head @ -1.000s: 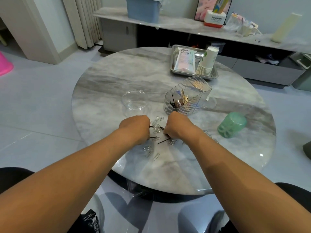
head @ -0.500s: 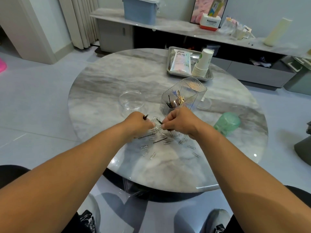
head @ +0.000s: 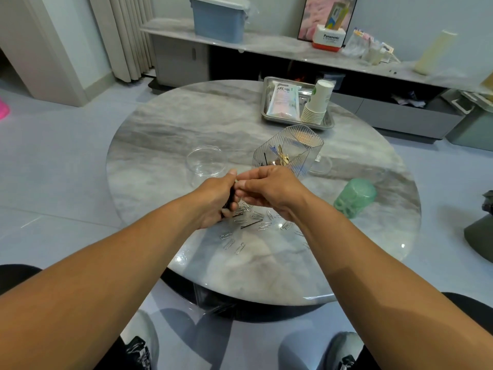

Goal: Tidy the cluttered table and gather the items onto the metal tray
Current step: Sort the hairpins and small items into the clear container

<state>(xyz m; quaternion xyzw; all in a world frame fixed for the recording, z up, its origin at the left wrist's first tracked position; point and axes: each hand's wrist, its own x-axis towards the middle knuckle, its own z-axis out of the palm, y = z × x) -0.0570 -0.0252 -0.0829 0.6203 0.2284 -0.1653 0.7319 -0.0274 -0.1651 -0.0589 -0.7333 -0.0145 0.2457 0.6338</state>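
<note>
We see dark pins (head: pixel 231 196) only in slivers inside the left hand (head: pixel 216 200); their count is unclear. The right hand (head: pixel 269 192) covers its own fingertips and some clips (head: pixel 257 215) at centre frame. Our arms run off the bottom edge. The holder (head: pixel 289 153) shows contents too small to name through its ribbed wall.

A round marble table (head: pixel 165 124) is standing on a pale tiled floor (head: pixel 53 166). At twelve o'clock a long low cabinet (head: pixel 293 53) is running along the wall; at eleven, a curtain (head: pixel 125 36) is hanging. Light is glinting off the tabletop.
</note>
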